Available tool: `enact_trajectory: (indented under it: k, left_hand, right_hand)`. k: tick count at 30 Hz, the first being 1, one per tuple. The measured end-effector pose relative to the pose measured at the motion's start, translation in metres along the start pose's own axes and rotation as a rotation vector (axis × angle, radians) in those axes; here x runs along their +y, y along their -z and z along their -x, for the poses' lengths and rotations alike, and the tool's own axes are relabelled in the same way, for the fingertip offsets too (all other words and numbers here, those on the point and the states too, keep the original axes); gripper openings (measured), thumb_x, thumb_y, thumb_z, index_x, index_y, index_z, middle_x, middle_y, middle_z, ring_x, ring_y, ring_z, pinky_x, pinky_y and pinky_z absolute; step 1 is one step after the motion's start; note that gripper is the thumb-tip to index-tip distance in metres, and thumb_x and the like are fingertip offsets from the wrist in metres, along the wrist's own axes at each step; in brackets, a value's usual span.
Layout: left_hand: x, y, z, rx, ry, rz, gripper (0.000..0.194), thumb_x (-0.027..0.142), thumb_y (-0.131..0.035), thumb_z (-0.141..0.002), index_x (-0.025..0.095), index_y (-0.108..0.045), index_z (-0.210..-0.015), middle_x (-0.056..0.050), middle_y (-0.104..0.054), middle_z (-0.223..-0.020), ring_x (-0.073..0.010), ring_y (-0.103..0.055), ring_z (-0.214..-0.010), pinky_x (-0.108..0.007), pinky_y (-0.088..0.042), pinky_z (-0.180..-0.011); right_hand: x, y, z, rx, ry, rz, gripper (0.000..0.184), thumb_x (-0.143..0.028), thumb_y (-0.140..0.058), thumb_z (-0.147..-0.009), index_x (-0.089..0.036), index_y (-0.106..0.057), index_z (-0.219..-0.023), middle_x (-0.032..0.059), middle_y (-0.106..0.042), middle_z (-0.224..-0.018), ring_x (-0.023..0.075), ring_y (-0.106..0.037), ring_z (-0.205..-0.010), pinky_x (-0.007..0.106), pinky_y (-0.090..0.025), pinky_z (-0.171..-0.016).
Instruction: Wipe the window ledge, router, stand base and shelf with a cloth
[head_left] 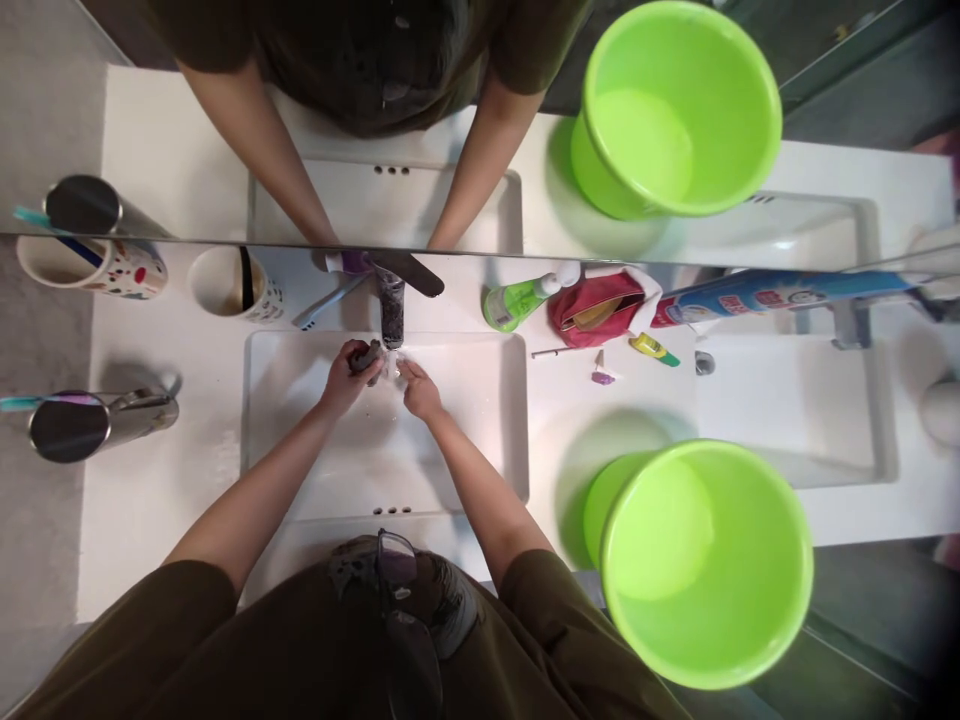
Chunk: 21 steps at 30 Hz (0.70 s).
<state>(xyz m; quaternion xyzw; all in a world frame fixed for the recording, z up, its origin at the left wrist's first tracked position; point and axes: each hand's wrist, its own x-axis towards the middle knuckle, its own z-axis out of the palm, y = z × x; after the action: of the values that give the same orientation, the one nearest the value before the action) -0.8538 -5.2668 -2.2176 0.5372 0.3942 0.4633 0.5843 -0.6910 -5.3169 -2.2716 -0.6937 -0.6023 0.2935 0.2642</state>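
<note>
My left hand (345, 380) is shut around a dark grey wet item (367, 357), whose exact kind I cannot tell, just below the dark metal faucet (391, 310). My right hand (420, 392) is beside it, fingers apart and holding nothing, close to the faucet's outlet. Both hands are over the white rectangular sink basin (465, 480). Small splashes of water show around the fingertips. My left hand hides part of the grey item.
A lime-green plastic tub (705, 565) stands at the right of the sink. A spotted mug (235, 285) and a steel cup (101, 425) stand left. A spray bottle (525, 300) and red pouch (596, 310) lie behind. A mirror runs along the back.
</note>
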Motion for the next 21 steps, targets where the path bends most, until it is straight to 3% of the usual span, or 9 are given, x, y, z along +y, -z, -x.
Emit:
enact_trajectory:
  k: [3, 6, 9, 12, 14, 16, 19, 21]
  left_hand:
    - [0.006, 0.016, 0.003, 0.084, -0.137, -0.104, 0.042, 0.045, -0.079, -0.064, 0.023, -0.050, -0.083, -0.001, -0.064, -0.092, -0.0159, -0.063, -0.086, -0.029, -0.050, -0.079]
    - [0.009, 0.033, 0.006, 0.128, -0.123, -0.122, 0.040, 0.045, -0.075, -0.064, 0.023, -0.045, -0.081, -0.002, -0.063, -0.087, -0.0178, -0.064, -0.086, -0.030, -0.050, -0.080]
    - [0.009, 0.047, 0.012, 0.170, -0.074, -0.168, 0.040, 0.044, -0.074, -0.062, 0.024, -0.046, -0.083, 0.002, -0.055, -0.073, -0.0174, -0.061, -0.074, -0.029, -0.049, -0.069]
    - [0.007, 0.055, 0.019, 0.201, -0.029, -0.193, 0.039, 0.042, -0.074, -0.061, 0.023, -0.050, -0.086, 0.002, -0.055, -0.073, -0.0163, -0.059, -0.072, -0.027, -0.048, -0.066]
    - [0.005, 0.057, 0.022, 0.222, 0.007, -0.167, 0.040, 0.041, -0.075, -0.061, 0.022, -0.052, -0.088, 0.002, -0.058, -0.075, -0.0161, -0.060, -0.072, -0.027, -0.048, -0.065]
    - [0.002, 0.056, 0.023, 0.235, 0.033, -0.103, 0.044, 0.042, -0.076, -0.059, 0.022, -0.054, -0.091, 0.001, -0.062, -0.077, -0.0171, -0.063, -0.074, -0.028, -0.050, -0.066]
    - [-0.002, 0.053, 0.022, 0.210, 0.049, 0.012, 0.052, 0.044, -0.080, -0.056, 0.022, -0.056, -0.096, -0.002, -0.068, -0.084, -0.0199, -0.067, -0.081, -0.032, -0.054, -0.073]
    - [-0.002, 0.051, 0.021, 0.187, 0.055, 0.056, 0.057, 0.044, -0.084, -0.053, 0.021, -0.057, -0.099, -0.004, -0.071, -0.087, -0.0211, -0.068, -0.084, -0.035, -0.054, -0.077]
  right_hand:
    - [-0.009, -0.010, -0.002, -0.112, 0.021, 0.185, 0.071, 0.001, -0.050, -0.080, -0.006, -0.040, -0.150, 0.0134, -0.031, -0.162, 0.0251, -0.025, -0.152, 0.041, -0.020, -0.126]
    - [-0.013, -0.012, 0.000, -0.140, 0.027, 0.338, 0.069, -0.001, -0.048, -0.083, -0.005, -0.037, -0.152, 0.0152, -0.029, -0.163, 0.0261, -0.023, -0.152, 0.044, -0.019, -0.125]
    - [-0.016, -0.021, 0.013, -0.228, 0.150, 0.366, 0.052, -0.003, -0.044, -0.086, -0.004, -0.058, -0.136, 0.0184, -0.049, -0.150, 0.0273, -0.038, -0.145, 0.041, -0.029, -0.120]
    - [-0.020, -0.041, 0.032, -0.412, 0.285, 0.321, 0.041, -0.004, -0.053, -0.081, -0.017, -0.075, -0.114, 0.0064, -0.069, -0.130, 0.0197, -0.057, -0.127, 0.027, -0.044, -0.106]
    - [-0.021, -0.051, 0.040, -0.467, 0.305, 0.304, 0.042, -0.003, -0.060, -0.076, -0.024, -0.077, -0.109, -0.0001, -0.072, -0.123, 0.0159, -0.062, -0.119, 0.021, -0.049, -0.097]
    - [-0.019, -0.052, 0.040, -0.427, 0.269, 0.318, 0.045, -0.003, -0.057, -0.078, -0.018, -0.074, -0.116, 0.0051, -0.070, -0.128, 0.0189, -0.060, -0.122, 0.024, -0.048, -0.100]
    - [-0.010, -0.037, 0.027, -0.220, 0.159, 0.363, 0.054, -0.004, -0.042, -0.087, 0.000, -0.054, -0.139, 0.0212, -0.050, -0.148, 0.0284, -0.045, -0.138, 0.038, -0.036, -0.115]
    - [-0.005, -0.026, 0.016, -0.089, 0.131, 0.379, 0.060, -0.005, -0.038, -0.089, 0.001, -0.039, -0.149, 0.0216, -0.035, -0.158, 0.0292, -0.032, -0.148, 0.043, -0.027, -0.120]
